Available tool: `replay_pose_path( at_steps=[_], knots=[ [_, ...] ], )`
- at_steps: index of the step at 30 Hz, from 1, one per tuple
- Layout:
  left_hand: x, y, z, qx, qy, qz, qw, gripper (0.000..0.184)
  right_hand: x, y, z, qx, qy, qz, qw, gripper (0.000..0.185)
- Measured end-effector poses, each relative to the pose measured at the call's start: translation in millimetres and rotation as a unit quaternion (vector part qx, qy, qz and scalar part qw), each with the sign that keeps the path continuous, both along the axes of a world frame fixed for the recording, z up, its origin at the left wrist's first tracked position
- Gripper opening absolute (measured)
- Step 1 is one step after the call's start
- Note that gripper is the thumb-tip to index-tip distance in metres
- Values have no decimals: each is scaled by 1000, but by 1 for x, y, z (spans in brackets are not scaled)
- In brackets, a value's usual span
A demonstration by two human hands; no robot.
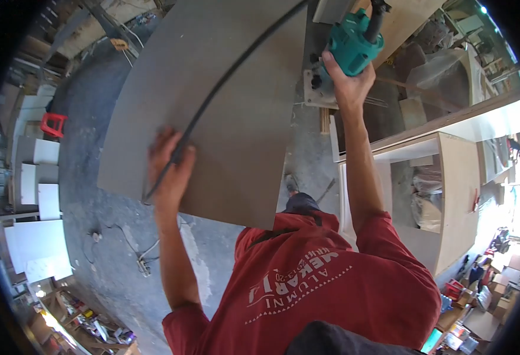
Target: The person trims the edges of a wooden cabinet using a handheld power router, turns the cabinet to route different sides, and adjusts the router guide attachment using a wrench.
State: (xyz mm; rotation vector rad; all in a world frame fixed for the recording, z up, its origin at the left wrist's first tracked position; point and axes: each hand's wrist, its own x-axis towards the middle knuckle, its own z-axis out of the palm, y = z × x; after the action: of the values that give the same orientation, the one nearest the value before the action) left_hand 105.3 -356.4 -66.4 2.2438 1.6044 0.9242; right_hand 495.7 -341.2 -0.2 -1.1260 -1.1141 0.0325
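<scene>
My right hand (pixel 352 83) is wrapped round a teal trim router (pixel 354 47), with the thumb along its body. The router's base plate (pixel 312 89) is at the right edge of a large grey-brown board (pixel 242 118). Over the left part of that board is my left hand (pixel 171 165), blurred, its fingers stretched out and the thumb apart. A black cable (pixel 224 80) arches across the board and passes over my left hand between thumb and fingers. Whether that hand presses on the board is unclear.
On the right stands an open wooden cabinet frame (pixel 458 195). A red plastic stool (pixel 53 125) and stacked white panels (pixel 38 242) are along the left. A cord with a plug end (pixel 143 264) lies on the concrete floor (pixel 112 236). Cluttered boxes (pixel 481 322) fill the lower right.
</scene>
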Motion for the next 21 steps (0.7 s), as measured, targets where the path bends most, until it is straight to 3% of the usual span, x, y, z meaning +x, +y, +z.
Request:
replay_pose_path(
  at_steps=[1, 3, 5, 9, 11, 14, 18, 21],
  knots=[
    [26, -7, 7, -53, -86, -56, 993, 48, 9, -7, 0, 8, 4, 2, 1000, 39],
    [83, -19, 40, -125, -136, -159, 970, 59, 32, -14, 7, 23, 33, 1, 999, 42],
    [152, -19, 39, -78, -24, -229, 970, 63, 68, -26, 11, 41, 63, -6, 997, 44],
    [261, 13, 29, -36, 105, -160, 981, 62, 139, -36, 0, 46, 100, 16, 994, 42],
    [289, 44, 13, 65, 108, -110, 986, 55, 161, -43, -7, 23, 102, 15, 994, 39],
    [323, 73, 20, 42, 57, -54, 996, 48, 194, -42, -12, -15, 82, 7, 996, 39],
    [335, 76, 21, 43, 98, -26, 994, 39, 219, -46, -36, -48, 95, 21, 994, 46],
    [338, 80, 23, 12, 91, -34, 995, 42, 241, -38, -51, -57, 86, 24, 994, 46]
  ],
)
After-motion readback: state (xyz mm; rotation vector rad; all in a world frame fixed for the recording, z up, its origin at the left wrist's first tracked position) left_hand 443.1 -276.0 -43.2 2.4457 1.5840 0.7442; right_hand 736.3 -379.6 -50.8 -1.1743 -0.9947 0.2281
